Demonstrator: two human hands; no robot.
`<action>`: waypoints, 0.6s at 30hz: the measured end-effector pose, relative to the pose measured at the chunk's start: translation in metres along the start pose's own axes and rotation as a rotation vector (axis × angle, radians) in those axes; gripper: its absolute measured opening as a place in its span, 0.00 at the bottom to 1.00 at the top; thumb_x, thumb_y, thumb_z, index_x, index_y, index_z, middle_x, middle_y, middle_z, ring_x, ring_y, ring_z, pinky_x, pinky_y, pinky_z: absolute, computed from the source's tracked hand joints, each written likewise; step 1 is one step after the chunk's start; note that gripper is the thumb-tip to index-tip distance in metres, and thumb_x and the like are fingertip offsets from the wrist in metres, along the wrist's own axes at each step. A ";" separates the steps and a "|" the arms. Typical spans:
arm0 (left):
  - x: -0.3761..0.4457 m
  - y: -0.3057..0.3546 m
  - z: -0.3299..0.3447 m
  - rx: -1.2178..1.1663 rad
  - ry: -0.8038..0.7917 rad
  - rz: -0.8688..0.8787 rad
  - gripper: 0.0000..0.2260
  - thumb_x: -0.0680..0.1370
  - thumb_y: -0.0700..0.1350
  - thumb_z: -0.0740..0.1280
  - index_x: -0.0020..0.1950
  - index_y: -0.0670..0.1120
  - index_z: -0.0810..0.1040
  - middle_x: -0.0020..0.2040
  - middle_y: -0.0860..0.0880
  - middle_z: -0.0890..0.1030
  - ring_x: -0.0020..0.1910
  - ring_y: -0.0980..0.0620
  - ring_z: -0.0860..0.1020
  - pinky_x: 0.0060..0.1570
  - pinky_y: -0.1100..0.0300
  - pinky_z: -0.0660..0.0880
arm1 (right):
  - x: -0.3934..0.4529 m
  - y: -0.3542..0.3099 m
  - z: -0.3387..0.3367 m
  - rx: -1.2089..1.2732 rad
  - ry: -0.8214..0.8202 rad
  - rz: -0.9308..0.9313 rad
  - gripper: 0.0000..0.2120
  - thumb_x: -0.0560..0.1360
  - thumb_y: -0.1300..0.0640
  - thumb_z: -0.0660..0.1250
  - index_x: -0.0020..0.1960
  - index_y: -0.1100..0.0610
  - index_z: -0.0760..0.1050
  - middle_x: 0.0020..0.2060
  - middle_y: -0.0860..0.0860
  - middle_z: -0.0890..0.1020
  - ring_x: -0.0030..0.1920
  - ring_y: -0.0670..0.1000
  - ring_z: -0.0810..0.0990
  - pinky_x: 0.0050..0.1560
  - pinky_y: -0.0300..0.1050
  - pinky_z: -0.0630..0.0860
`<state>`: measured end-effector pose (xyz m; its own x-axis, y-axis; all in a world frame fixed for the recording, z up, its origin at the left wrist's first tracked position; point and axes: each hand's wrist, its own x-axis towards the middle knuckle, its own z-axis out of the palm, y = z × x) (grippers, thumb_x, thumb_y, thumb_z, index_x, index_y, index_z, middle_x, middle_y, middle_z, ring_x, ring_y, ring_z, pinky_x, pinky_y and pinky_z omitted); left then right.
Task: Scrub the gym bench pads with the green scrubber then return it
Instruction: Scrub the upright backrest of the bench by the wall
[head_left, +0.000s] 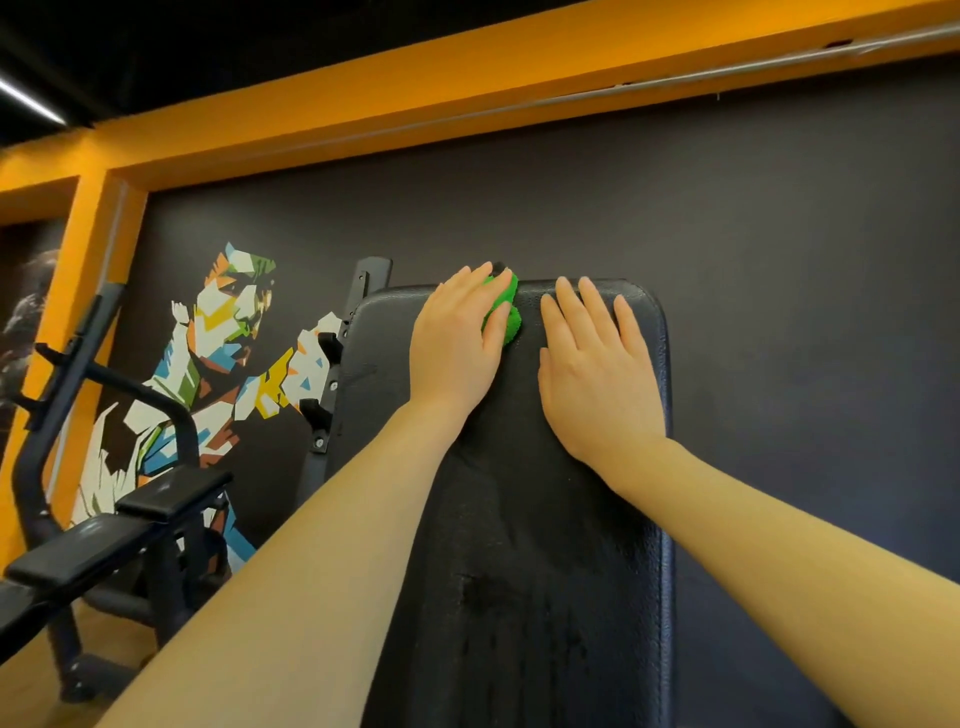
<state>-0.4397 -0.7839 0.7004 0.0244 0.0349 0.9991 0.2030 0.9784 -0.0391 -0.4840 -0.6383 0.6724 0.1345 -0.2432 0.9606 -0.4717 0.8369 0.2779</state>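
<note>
While the lower stretch of the bench pad lies bare between both forearms, the pad's long axis runs up and away. Near its far edge the left hand presses flat on the green scrubber — fingers spread over it, no pinch. The right hand, spread flat and empty, braces just beside it. The open room — probably the next strokes — lies back down the pad.

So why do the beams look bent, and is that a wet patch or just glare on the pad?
Head view: the wide-angle lens bows the orange beam; the bench pad shows dull, streaky patches low down, likely damp, though sheen cannot be excluded; a ceiling strip light glares at top left.
</note>
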 end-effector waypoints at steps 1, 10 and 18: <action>-0.005 0.001 -0.001 -0.009 0.002 -0.009 0.18 0.81 0.45 0.59 0.71 0.46 0.73 0.71 0.47 0.73 0.73 0.46 0.67 0.72 0.55 0.59 | -0.001 0.000 0.001 -0.005 0.005 -0.002 0.25 0.80 0.56 0.61 0.74 0.64 0.65 0.74 0.60 0.67 0.76 0.60 0.62 0.74 0.60 0.58; -0.072 -0.001 -0.011 -0.002 0.019 -0.026 0.21 0.81 0.50 0.55 0.71 0.47 0.73 0.72 0.49 0.72 0.73 0.49 0.66 0.71 0.58 0.60 | -0.003 -0.001 -0.001 0.015 0.006 0.000 0.24 0.81 0.56 0.58 0.75 0.65 0.63 0.74 0.61 0.65 0.76 0.61 0.61 0.75 0.59 0.58; -0.032 0.012 -0.005 -0.037 0.069 -0.179 0.18 0.83 0.43 0.57 0.72 0.46 0.71 0.75 0.46 0.68 0.76 0.45 0.61 0.74 0.48 0.59 | -0.003 -0.002 0.001 0.058 0.054 -0.048 0.24 0.79 0.60 0.61 0.73 0.66 0.66 0.73 0.62 0.67 0.75 0.61 0.64 0.74 0.57 0.59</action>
<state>-0.4336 -0.7746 0.6682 0.0514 -0.1542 0.9867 0.2462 0.9595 0.1371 -0.4846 -0.6400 0.6690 0.2040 -0.2542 0.9454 -0.5133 0.7945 0.3244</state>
